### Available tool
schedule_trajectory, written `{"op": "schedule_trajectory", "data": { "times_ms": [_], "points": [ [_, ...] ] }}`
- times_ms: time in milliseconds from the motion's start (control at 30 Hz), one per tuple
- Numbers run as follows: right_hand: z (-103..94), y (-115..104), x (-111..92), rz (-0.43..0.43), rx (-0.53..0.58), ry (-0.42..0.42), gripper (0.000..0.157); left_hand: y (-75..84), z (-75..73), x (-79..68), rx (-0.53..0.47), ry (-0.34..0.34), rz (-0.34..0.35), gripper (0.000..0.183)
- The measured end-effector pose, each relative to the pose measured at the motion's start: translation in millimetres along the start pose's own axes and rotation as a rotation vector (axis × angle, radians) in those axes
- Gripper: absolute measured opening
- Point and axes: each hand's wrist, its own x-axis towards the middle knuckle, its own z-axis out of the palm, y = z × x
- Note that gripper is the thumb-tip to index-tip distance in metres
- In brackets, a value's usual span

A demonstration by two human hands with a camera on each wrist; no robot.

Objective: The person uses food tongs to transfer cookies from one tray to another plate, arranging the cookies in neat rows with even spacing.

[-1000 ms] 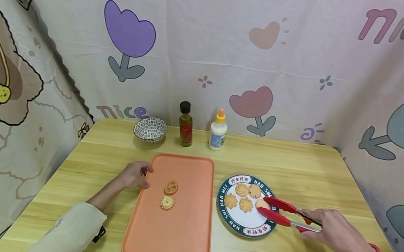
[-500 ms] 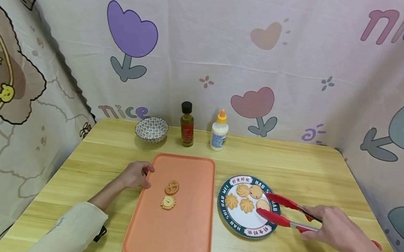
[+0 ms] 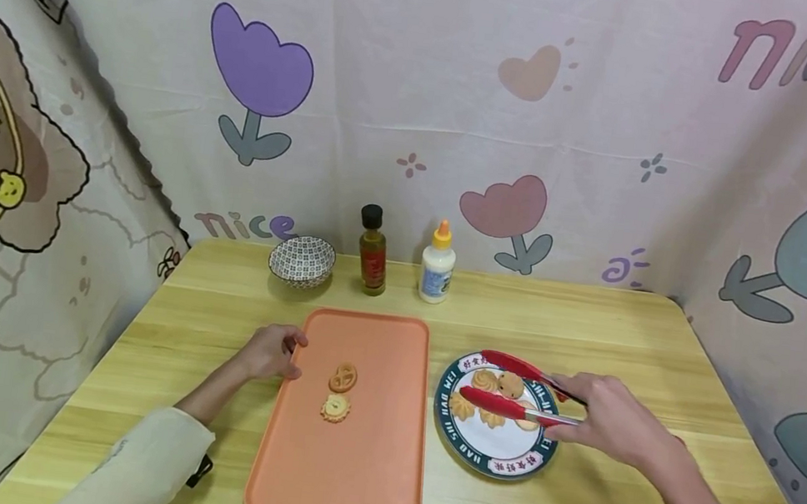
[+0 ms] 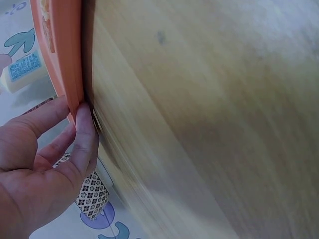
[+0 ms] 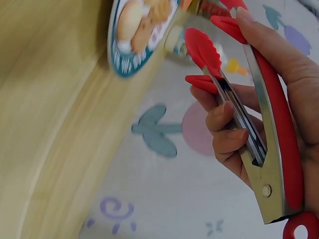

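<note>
My right hand [image 3: 605,420] grips a pair of red-tipped kitchen tongs [image 3: 498,404] over the plate. In the right wrist view, my fingers curl round the metal arms of the tongs [image 5: 273,119], whose two red heads stand apart. Several biscuits [image 3: 462,405] lie on the round plate [image 3: 472,456] with a dark green patterned rim, partly covered by the tongs. My left hand [image 3: 274,351] pinches the left edge of the orange tray [image 3: 345,480], thumb and fingers on either side of the rim [image 4: 70,59]. On that tray lie a pretzel-shaped biscuit [image 3: 343,377] and a round crimped biscuit [image 3: 335,407].
Along the back of the wooden table [image 3: 578,311] stand a patterned bowl [image 3: 301,261], a dark-capped bottle [image 3: 372,261] with a red label and a white bottle [image 3: 437,269] with an orange tip. A printed cloth [image 3: 395,74] hangs behind and at both sides.
My right hand has carried the tongs leftward from the plate's right side to over its middle and far side. My left hand stays on the tray's edge, and the biscuits have not moved.
</note>
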Motion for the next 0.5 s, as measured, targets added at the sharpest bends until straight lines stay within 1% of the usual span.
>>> {"op": "schedule_trajectory", "data": {
  "times_ms": [133, 233, 367, 500],
  "points": [
    [10.6, -18, 17, -0.035, 0.029, 0.008, 0.080, 0.3, 0.2, 0.6, 0.006, 0.004, 0.002, 0.045],
    [20.5, -31, 28, -0.097, 0.037, 0.015, 0.077, 0.1, 0.8, 1.0, 0.011, 0.005, 0.008, 0.045],
    [32.6, -48, 41, -0.165, 0.029, 0.031, 0.073, -0.2, 1.4, 1.3, 0.014, 0.006, 0.015, 0.045],
    [40.2, -64, 56, -0.210, 0.012, 0.049, 0.069, -0.2, 0.5, 1.0, 0.033, 0.020, 0.029, 0.044]
  ]
}}
